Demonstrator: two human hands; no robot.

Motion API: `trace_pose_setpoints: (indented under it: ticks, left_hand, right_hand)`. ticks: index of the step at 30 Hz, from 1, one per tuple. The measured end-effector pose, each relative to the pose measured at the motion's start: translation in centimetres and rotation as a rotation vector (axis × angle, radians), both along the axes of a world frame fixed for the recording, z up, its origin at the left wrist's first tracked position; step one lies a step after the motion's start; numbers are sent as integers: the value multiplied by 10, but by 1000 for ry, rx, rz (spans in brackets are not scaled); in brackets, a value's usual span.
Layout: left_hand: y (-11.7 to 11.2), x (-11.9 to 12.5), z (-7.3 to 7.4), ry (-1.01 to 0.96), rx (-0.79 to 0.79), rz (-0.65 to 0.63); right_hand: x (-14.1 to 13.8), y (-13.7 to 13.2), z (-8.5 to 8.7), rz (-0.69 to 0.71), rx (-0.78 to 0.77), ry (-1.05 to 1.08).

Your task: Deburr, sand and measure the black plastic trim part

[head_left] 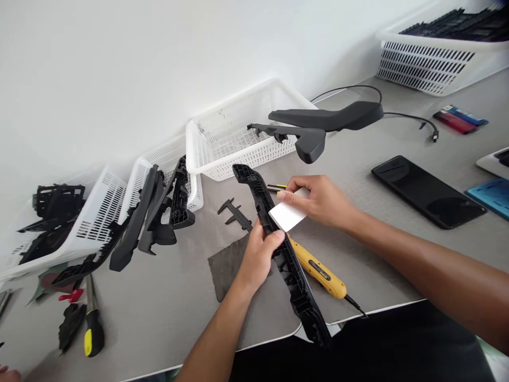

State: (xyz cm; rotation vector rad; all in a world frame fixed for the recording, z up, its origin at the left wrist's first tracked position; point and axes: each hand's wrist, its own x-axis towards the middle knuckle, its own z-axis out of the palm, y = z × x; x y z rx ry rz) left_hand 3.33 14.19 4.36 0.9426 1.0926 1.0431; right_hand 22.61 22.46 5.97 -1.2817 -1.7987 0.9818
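My left hand (259,255) is closed round the middle of a long black plastic trim piece (292,276), its ribbed side facing up. The piece slants from the table's centre down past the front edge. In my right hand (318,199) is a white flat rectangular piece (287,216), pinched between thumb and fingers. Its lower corner meets the trim piece close to my left thumb; whether it presses on it I cannot tell. Under both lies a yellow corded electric tool (318,268). Left of the trim piece rest a dark caliper (237,215) and a dark grey cloth (226,265).
White baskets (234,168) line the wall, with black trim pieces (326,118) across their rims. Another full basket (429,66) stands back right. A phone (427,191), lighters (459,119) and a cable lie right; a yellow-black-handled tool (94,331) lies left. Another person's hand (8,374) shows bottom left.
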Motion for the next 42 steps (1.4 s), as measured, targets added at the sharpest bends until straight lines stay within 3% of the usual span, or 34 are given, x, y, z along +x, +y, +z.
trace_pose_setpoints:
  ticks: [5,9,13,19,24,30,35,39,42]
  left_hand:
    - [-4,1,16,84,-5,-184]
    - [-5,2,15,74,3,-198]
    - [-5,3,0,-50,-12,-67]
    - [3,1,-18,-106,-48,330]
    - [9,-2,-8,-34,-50,484]
    - [11,-2,9,37,42,527]
    - [12,-3,5,8,3,520]
    - [11,-3,9,-92,-54,447]
    - [9,-2,12,-162,-70,407]
  right_hand:
    - [6,6,2,-100,30,31]
    - [8,9,1,-118,42,45]
    - [-3,0,-2,-39,7,60]
    - [-17,-16,-4,102,22,5]
    - [-17,-20,-3,251,52,-6]
    - [-19,-28,2,465,95,-35]
    - [-14,-20,2,388,90,-28]
    - [-8,-9,-2,192,69,-48]
    - [-4,-4,-2,64,30,74]
